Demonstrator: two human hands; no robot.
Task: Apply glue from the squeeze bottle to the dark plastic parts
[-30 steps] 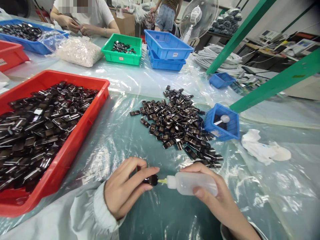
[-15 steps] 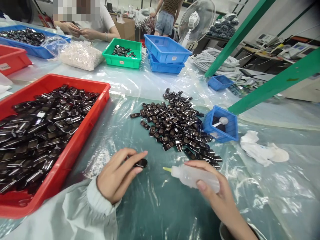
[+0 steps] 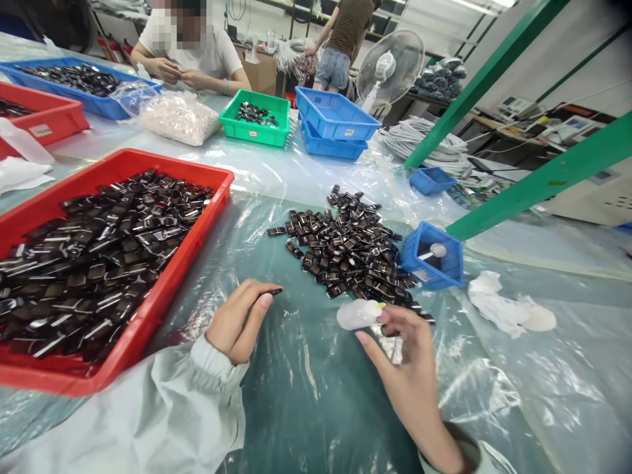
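I see my left hand [image 3: 236, 324] low on the plastic-covered worktop [image 3: 316, 408], its fingers curled and pinching one small dark part [image 3: 273, 291], near the red tray [image 3: 162, 309] that is full of the same parts. My right hand [image 3: 407, 359] holds a pale bottle [image 3: 356, 315] at its fingertips with the thumb spread out; the bottle is blurred and lies at the near edge of the loose pile [image 3: 345, 247]. A small blue bin [image 3: 444, 270] sits just beside the pile's right side, with a crumpled white wipe [image 3: 503, 311] beyond it.
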